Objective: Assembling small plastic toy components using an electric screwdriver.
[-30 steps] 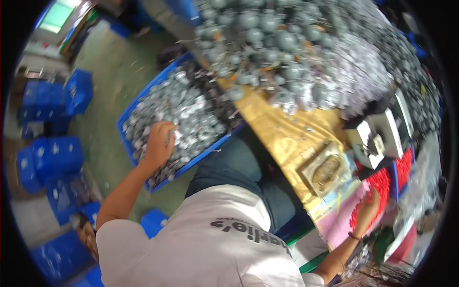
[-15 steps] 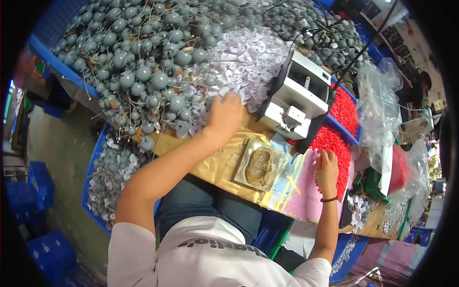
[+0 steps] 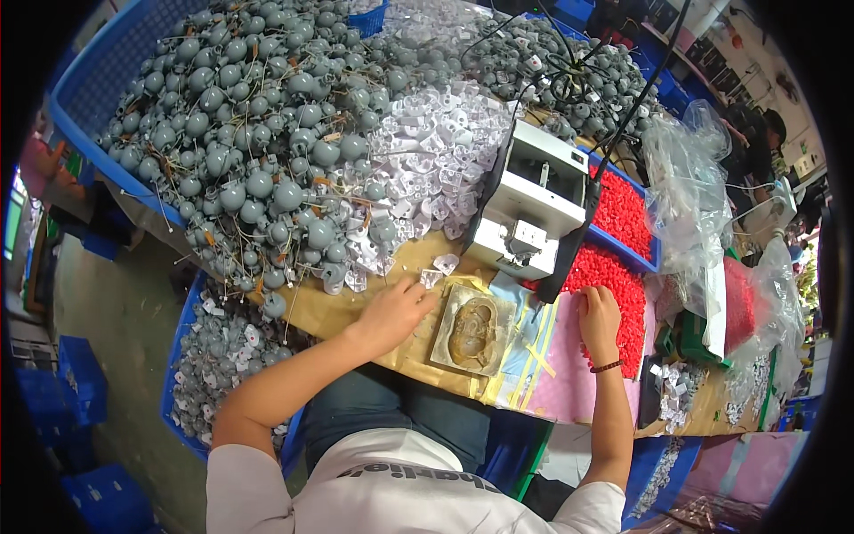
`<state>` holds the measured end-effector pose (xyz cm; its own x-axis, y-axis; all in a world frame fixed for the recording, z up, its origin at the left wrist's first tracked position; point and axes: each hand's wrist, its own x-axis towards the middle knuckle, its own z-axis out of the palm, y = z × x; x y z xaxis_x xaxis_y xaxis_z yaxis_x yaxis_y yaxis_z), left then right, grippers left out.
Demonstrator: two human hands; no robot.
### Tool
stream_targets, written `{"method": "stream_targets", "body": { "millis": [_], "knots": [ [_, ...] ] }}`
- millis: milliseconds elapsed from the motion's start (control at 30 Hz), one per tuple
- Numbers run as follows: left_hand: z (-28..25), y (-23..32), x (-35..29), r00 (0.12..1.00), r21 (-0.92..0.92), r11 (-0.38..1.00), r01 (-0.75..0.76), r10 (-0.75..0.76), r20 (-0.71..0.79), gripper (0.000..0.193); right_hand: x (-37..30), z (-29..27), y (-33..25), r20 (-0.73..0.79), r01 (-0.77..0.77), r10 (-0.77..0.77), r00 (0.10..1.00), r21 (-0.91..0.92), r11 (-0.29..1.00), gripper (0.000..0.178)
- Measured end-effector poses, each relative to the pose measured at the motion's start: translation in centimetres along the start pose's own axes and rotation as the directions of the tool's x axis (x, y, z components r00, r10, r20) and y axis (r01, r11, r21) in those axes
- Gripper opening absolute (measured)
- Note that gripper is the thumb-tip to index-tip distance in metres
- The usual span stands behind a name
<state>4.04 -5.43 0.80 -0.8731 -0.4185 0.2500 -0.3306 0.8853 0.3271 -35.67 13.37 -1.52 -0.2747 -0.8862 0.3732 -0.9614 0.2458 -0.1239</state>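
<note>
My left hand (image 3: 396, 313) is closed, its fingertips pinching a small translucent white plastic piece (image 3: 430, 278) just left of a square metal mould block (image 3: 473, 329). A second loose white piece (image 3: 446, 262) lies just beyond it. The block has a rounded, brownish hollow in its top. My right hand (image 3: 600, 319) is at the left edge of a heap of small red parts (image 3: 614, 271), fingers curled together; whatever they hold is hidden. Beyond the left hand spreads a pile of translucent white plastic pieces (image 3: 427, 160).
A white-and-black machine (image 3: 538, 196) stands behind the block. Grey balls with wires (image 3: 240, 151) fill the far left, by a blue basket (image 3: 80, 116). A blue tray (image 3: 623, 245) holds more red parts. Clear plastic bags (image 3: 685, 196) hang at right. A blue bin (image 3: 182, 356) stands below left.
My left hand has come back from the white pile toward me, bringing a white piece beside the mould block. My right hand stays by the red parts, its fingers now more curled.
</note>
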Motion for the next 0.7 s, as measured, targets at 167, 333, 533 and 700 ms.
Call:
{"method": "stream_targets", "body": {
  "millis": [167, 333, 533, 700],
  "knots": [
    [0.7, 0.1, -0.9, 0.998, -0.164, 0.986, 0.026, -0.035, -0.057, 0.028, -0.6, -2.1, -2.1, -0.068, -0.048, 0.061, 0.996, 0.179, 0.983, 0.015],
    [0.0, 2.5, -0.2, 0.971, -0.317, 0.945, -0.082, 0.004, -0.239, 0.028, -3.3, -3.4, -6.9, 0.093, -0.233, 0.22, 0.971, 0.568, 0.789, 0.014],
    [1.7, 5.3, 2.1, 0.958, -0.324, 0.924, -0.202, 0.116, -0.263, 0.029, -4.9, -1.6, -11.5, 0.279, -0.359, 0.228, 0.933, 0.767, 0.532, 0.018],
    [2.4, 6.2, 3.0, 0.97, -0.233, 0.946, -0.227, 0.198, -0.14, 0.03, -5.6, -0.9, -13.0, 0.385, -0.439, 0.221, 0.896, 0.842, 0.313, 0.021]
  ]
}}
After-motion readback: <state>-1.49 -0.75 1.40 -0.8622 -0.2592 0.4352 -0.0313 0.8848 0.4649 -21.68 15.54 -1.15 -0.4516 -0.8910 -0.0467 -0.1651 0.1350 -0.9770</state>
